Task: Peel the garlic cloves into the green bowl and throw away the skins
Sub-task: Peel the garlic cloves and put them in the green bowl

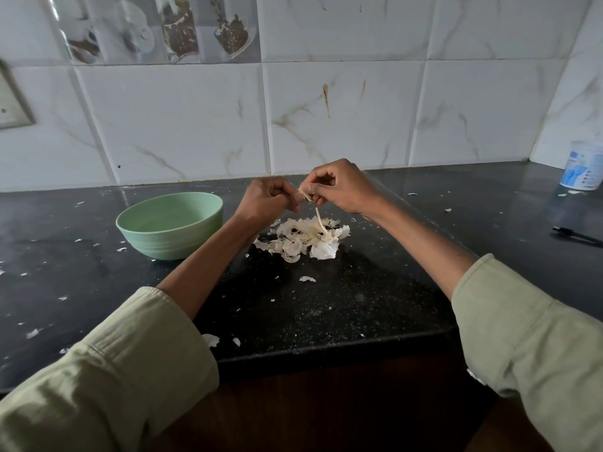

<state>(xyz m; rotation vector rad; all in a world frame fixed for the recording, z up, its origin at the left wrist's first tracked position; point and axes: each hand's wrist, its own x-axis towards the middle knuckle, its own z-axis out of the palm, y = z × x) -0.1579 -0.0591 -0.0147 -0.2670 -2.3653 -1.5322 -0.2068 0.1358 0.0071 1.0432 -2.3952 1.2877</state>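
Black speckled countertop (326,305) against a wall of white marbled tiles (182,125), littered all over with pale flecks of skin. Left of centre, green bowl (169,225), upright, nothing visible inside from this angle. Just right of the bowl, heap of garlic skins (303,239) lying loose on the counter, one stray piece (307,279) nearer the front edge and a couple more by the left sleeve (130,370). Above the heap, left hand (269,199) and right hand (342,187) close together, fingers of both curled and pinching one garlic clove (305,194) between them; clove mostly hidden by the fingertips. Thin strip of skin (319,220) hanging from the clove down toward the heap. Far right near the wall corner, white and blue container (582,169); nearer, on the right edge, dark pen (577,237) lying flat. Switch plate (13,102) on the wall at far left
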